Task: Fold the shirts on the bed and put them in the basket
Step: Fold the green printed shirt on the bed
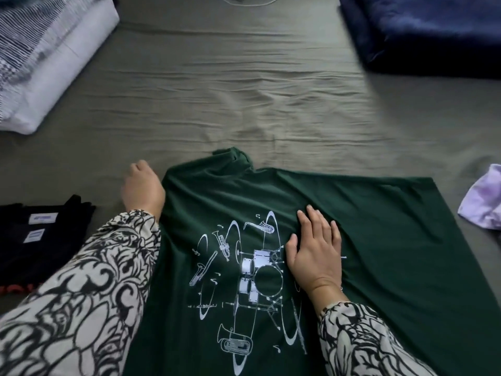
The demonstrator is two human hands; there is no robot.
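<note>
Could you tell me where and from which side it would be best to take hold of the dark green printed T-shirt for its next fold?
Probably the dark green T-shirt at its spread right edge, coming from the right: that side lies flat and wide. The right hand presses the print flat; the left hand is curled at the left shoulder.

Rumpled bed sheet (244, 85) (green shirt (379, 213) atop)

Labels on black shirt (40, 240) too blurred to read.
</note>
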